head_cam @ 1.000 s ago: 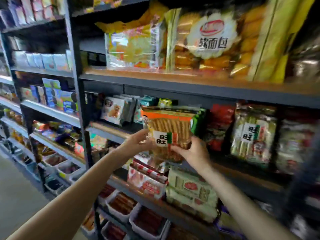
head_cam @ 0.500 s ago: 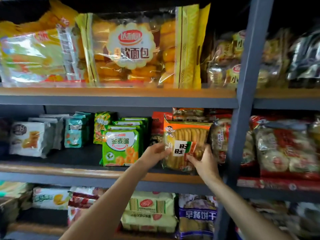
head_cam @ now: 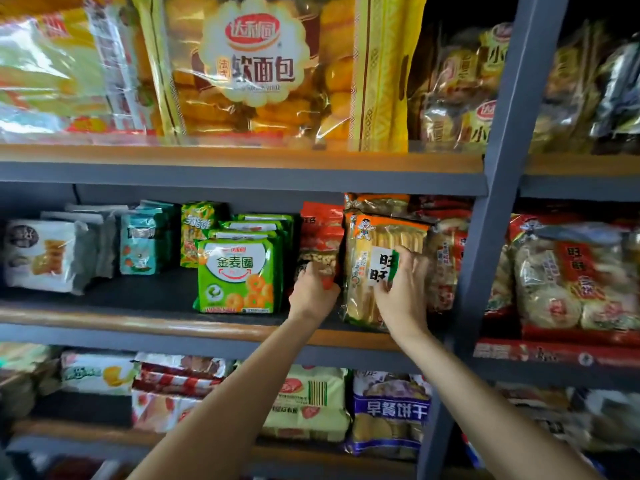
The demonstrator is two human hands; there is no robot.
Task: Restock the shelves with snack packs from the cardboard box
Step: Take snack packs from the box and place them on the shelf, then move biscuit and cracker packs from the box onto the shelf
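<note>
Orange-topped cracker pack (head_cam: 381, 268) under right hand's (head_cam: 403, 289) curled fingers, left hand (head_cam: 313, 289) clutching its edge.

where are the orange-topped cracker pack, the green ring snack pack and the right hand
orange-topped cracker pack (head_cam: 363, 271), head view, clear front
green ring snack pack (head_cam: 235, 271), head view, front label
right hand (head_cam: 401, 292), head view, back of hand

Right hand (head_cam: 401, 292) covers the cracker pack's (head_cam: 377, 244) label; left hand's (head_cam: 313, 289) fingertips vanish behind a red pack (head_cam: 320, 230).
</note>
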